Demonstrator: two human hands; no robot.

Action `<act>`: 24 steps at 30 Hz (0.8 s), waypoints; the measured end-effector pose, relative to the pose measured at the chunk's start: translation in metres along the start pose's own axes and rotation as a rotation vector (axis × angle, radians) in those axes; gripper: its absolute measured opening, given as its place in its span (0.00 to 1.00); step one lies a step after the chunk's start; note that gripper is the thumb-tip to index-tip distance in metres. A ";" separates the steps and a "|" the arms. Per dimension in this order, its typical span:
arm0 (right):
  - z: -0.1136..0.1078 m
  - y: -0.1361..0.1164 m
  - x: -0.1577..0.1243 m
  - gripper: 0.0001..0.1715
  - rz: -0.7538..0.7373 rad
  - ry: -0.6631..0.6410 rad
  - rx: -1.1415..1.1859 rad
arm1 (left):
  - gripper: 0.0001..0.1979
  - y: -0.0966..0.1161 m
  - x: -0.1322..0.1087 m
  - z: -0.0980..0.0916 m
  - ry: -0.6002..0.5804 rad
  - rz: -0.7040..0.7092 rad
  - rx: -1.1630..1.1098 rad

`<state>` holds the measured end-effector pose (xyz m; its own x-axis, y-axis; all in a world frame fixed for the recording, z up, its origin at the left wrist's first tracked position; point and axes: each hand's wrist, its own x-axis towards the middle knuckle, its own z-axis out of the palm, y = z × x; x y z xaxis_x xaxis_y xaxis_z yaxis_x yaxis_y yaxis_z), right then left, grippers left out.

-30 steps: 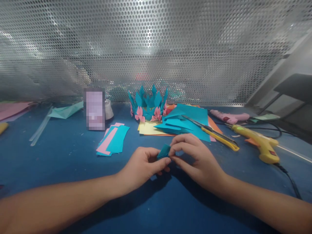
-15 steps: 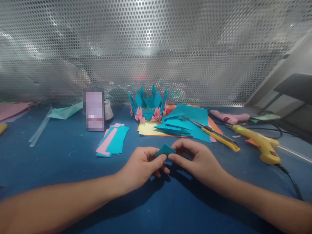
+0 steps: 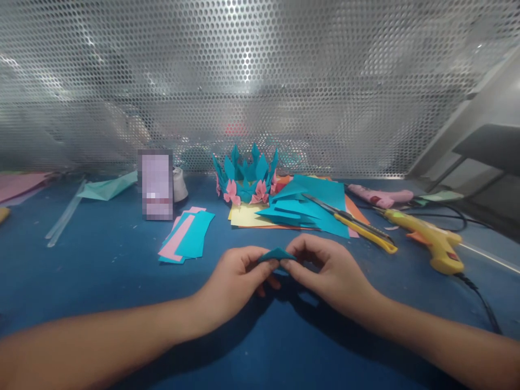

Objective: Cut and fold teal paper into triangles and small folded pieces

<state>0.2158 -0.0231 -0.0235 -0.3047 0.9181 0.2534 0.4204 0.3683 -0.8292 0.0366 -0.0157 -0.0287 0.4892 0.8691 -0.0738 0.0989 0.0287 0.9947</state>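
A small folded piece of blue paper (image 3: 278, 253) is pinched between my two hands, above the table. My left hand (image 3: 239, 276) grips its left side with thumb and forefinger, the other fingers curled beneath. On the right side, my right hand (image 3: 327, 268) holds it the same way, the two thumb tips nearly meeting. Beyond the hands stands a blue folded-paper crown (image 3: 246, 173) with pink paper pieces around its base. Blue folded papers (image 3: 294, 211) lie to the right of the crown on coloured sheets.
A yellow-handled box cutter (image 3: 365, 233) lies on the papers. At right are a yellow glue gun (image 3: 436, 238) with its cord and a pink glue gun (image 3: 379, 195). Blue and pink paper strips (image 3: 189, 235) lie left, near a blurred upright rectangle (image 3: 155, 184). Clear glue sticks (image 3: 67, 211) lie farther left.
The folded blue paper has tipped, so its pointed top looks flatter. Both hands still pinch it, the thumbs slightly closer together. The view has shifted slightly.
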 end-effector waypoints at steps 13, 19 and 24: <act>-0.005 0.003 0.001 0.11 -0.214 -0.037 0.220 | 0.11 -0.001 0.004 -0.007 0.219 0.096 -0.036; -0.005 0.001 0.003 0.12 -0.214 -0.078 0.242 | 0.12 -0.003 0.003 -0.007 0.170 0.107 -0.107; -0.007 0.000 0.002 0.12 -0.245 -0.089 0.240 | 0.11 -0.004 0.002 -0.007 0.151 0.129 -0.145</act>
<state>0.2208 -0.0201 -0.0197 -0.4491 0.7865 0.4240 0.1157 0.5217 -0.8452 0.0309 -0.0104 -0.0327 0.3536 0.9338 0.0553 -0.0866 -0.0262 0.9959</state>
